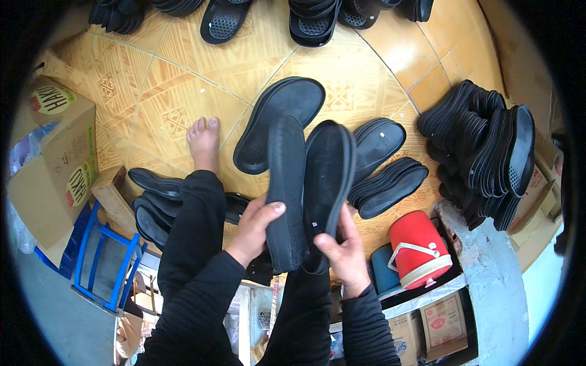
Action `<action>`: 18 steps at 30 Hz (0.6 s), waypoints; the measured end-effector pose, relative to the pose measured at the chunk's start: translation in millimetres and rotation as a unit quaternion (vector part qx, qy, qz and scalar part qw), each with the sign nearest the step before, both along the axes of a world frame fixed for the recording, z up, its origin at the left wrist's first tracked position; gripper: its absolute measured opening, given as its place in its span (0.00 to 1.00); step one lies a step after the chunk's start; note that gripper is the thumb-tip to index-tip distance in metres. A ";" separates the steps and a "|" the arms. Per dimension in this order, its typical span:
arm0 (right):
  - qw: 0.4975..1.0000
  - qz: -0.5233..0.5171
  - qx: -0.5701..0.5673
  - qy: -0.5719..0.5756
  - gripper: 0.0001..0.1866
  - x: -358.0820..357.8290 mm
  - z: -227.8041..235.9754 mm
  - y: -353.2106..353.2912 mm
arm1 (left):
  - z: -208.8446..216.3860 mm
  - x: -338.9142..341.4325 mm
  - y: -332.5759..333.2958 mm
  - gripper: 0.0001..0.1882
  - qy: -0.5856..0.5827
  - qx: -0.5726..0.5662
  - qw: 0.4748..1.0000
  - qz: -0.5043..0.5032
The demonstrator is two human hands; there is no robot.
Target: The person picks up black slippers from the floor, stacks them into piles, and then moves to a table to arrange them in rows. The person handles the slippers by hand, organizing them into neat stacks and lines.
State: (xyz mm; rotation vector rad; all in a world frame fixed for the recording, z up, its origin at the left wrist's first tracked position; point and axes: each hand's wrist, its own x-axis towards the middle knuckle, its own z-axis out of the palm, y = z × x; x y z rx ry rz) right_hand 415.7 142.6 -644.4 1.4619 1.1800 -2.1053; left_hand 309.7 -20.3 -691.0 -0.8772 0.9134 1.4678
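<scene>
Between my hands, two black shoe soles are held upright side by side above the floor. My left hand (250, 230) is closed on the left sole (285, 177), whose side wall faces me, with the thumb pressed on its edge. Closed round the lower end of the other sole (330, 165) is my right hand (345, 253); its hollow inner face and raised rim show, with a small pale sticker near my thumb. Beyond them a loose black sole (293, 100) lies on the tiles, partly covered by the held pair. Small stacks of soles (390, 186) lie just to the right.
A large pile of soles (482, 140) stands at the right; more soles (314, 27) line the far side. Others (155, 183) lie beside my left leg. A red cooler jug (417, 247) sits near right. Cardboard boxes (55, 171) and a blue metal frame (108, 268) are at left.
</scene>
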 end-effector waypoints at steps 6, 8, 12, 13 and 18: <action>0.992 -0.112 -0.050 0.014 0.39 16.7 7.9 36.9 | 9.6 -10.1 -0.3 0.26 -0.066 0.067 0.992 0.088; 0.985 -0.151 -0.077 0.015 0.39 17.7 9.2 40.7 | 10.3 -8.6 2.0 0.26 -0.075 0.054 0.992 0.086; 0.998 -0.051 0.020 -0.008 0.42 9.3 7.0 22.4 | 7.9 0.7 11.9 0.25 0.070 -0.012 0.988 -0.140; 0.998 -0.018 0.049 -0.019 0.43 6.2 5.5 12.1 | 6.6 3.7 15.0 0.26 0.134 -0.037 0.962 -0.234; 0.950 0.220 0.219 0.041 0.38 -3.7 -2.4 -20.5 | 4.2 16.6 15.4 0.27 0.182 -0.037 0.955 -0.230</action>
